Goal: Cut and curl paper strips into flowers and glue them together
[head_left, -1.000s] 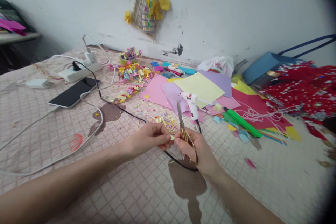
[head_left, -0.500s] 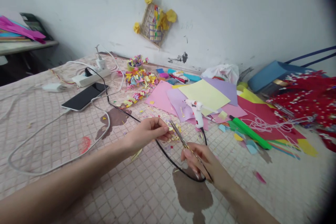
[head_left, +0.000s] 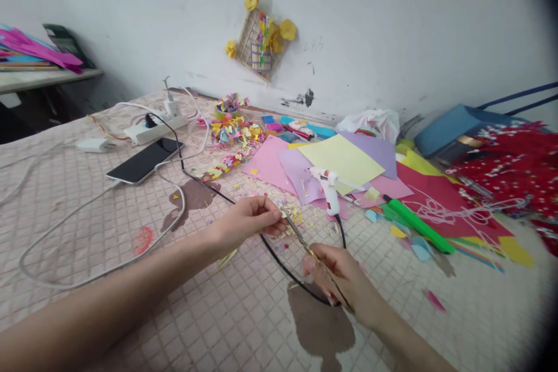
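Left hand (head_left: 249, 220): thumb and fingertips pinched on small pale paper piece (head_left: 283, 214), above middle of tabletop (head_left: 213, 325). Right hand (head_left: 346, 277): fingers clamped on scissors (head_left: 300, 235), blade tips beside paper piece; contact unclear. Hot glue gun (head_left: 330, 193) beyond right hand. Power strip (head_left: 159, 130) near tabletop's far-left corner.

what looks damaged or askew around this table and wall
The tabletop has dark brown patches that break its grid pattern, including one by the right hand and one near the phone, perhaps worn or peeled away. Black smudges mark the wall, and the craft frame hangs tilted.
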Tool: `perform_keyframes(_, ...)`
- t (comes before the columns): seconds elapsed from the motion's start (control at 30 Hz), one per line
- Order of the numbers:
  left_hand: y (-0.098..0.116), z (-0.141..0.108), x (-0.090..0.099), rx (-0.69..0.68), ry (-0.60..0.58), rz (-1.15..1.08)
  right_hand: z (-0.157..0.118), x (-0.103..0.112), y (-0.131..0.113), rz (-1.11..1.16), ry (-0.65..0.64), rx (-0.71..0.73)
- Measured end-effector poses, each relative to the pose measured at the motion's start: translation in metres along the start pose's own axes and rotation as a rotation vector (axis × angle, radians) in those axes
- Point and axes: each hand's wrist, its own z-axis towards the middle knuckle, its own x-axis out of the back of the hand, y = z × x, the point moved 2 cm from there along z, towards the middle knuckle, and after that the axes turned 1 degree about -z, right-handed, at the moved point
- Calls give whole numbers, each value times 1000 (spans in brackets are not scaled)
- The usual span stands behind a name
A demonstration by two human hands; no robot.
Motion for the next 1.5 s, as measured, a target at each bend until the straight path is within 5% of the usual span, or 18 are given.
perform_keyframes(1.5, -2, 1, 2, 35, -27, -30, 0, 1, 2, -86, 21, -17)
